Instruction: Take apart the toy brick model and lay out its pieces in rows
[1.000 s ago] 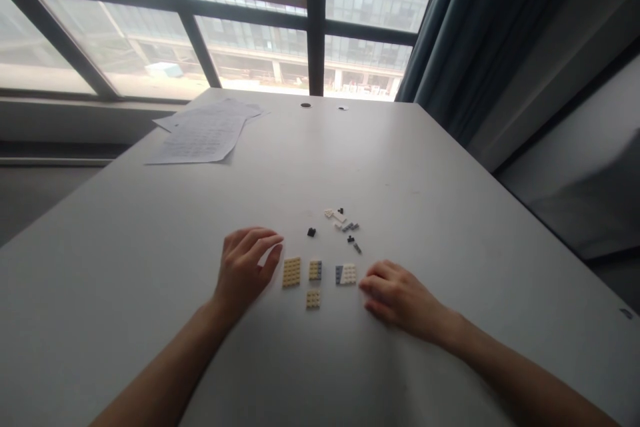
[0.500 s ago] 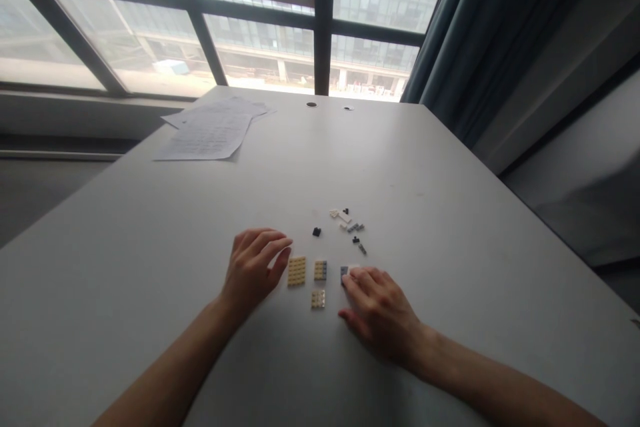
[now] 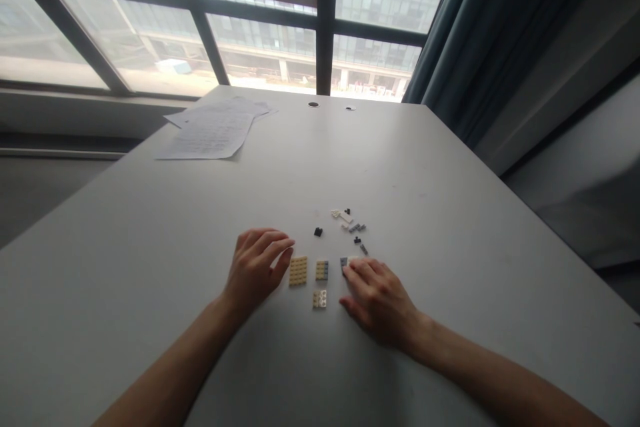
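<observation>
My left hand (image 3: 260,259) rests on the table with loosely curled fingers and nothing in it, just left of a tan studded building-brick plate (image 3: 299,271). Beside that plate lies a smaller tan and grey brick piece (image 3: 321,270), and below it a small pale tan brick piece (image 3: 319,299). My right hand (image 3: 377,297) has its fingertips laid on a grey and white brick piece (image 3: 343,263), covering most of it. The right thumb stays apart from the piece, touching the table.
Beyond my hands lie a black brick (image 3: 318,231), a white flat piece (image 3: 345,217), grey pieces (image 3: 357,228) and other small parts. Printed papers (image 3: 207,130) are at the far left of the white table (image 3: 280,180). A window and a curtain (image 3: 465,33) stand behind.
My right hand has moved slightly away from me, and the grey and white brick piece beneath its fingertips has slid the same way. My left hand has stayed in place.
</observation>
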`<move>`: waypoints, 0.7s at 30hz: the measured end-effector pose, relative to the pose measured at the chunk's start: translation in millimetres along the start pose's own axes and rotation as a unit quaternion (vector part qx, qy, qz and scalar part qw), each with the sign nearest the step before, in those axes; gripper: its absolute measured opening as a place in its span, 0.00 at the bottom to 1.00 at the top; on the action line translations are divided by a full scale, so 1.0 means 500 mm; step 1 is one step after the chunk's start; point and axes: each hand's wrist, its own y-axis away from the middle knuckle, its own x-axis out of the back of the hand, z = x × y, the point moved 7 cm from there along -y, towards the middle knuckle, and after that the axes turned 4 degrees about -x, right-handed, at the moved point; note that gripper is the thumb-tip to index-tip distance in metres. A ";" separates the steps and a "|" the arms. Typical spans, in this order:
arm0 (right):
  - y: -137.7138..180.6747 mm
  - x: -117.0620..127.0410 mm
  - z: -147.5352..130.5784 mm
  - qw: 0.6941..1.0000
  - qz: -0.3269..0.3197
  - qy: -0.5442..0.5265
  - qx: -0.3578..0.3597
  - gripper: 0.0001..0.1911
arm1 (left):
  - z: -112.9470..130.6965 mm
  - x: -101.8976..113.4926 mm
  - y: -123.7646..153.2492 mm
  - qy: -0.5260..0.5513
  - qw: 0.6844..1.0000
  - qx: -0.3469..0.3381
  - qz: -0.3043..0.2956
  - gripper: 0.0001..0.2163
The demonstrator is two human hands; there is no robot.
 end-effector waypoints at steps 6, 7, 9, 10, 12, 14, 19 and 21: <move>0.026 0.042 0.043 0.998 0.055 -0.030 -0.018 0.20 | -0.002 -0.001 0.002 0.001 1.000 0.002 0.001 0.05; 0.033 0.044 0.053 0.998 0.049 -0.043 -0.019 0.19 | -0.001 -0.001 0.001 0.001 1.000 0.000 0.000 0.05; 0.047 0.043 0.070 0.997 0.023 -0.074 -0.016 0.19 | 0.002 -0.002 0.000 0.002 1.000 -0.004 -0.002 0.05; 0.054 0.041 0.076 0.996 0.010 -0.087 -0.015 0.18 | 0.003 -0.002 -0.001 0.002 1.000 -0.005 -0.003 0.05; 0.064 0.036 0.084 0.995 -0.005 -0.102 -0.017 0.17 | 0.004 -0.002 -0.002 0.003 1.000 -0.007 -0.002 0.05; 0.067 0.032 0.085 0.995 -0.010 -0.101 -0.022 0.16 | 0.005 -0.002 -0.002 0.003 1.000 -0.008 -0.001 0.05; 0.052 0.023 0.069 0.997 -0.013 -0.077 -0.018 0.11 | 0.003 -0.003 -0.001 0.003 1.000 -0.005 -0.004 0.05; 0.043 0.020 0.062 0.997 -0.014 -0.069 -0.012 0.10 | 0.002 -0.004 0.001 0.004 1.000 -0.004 -0.006 0.05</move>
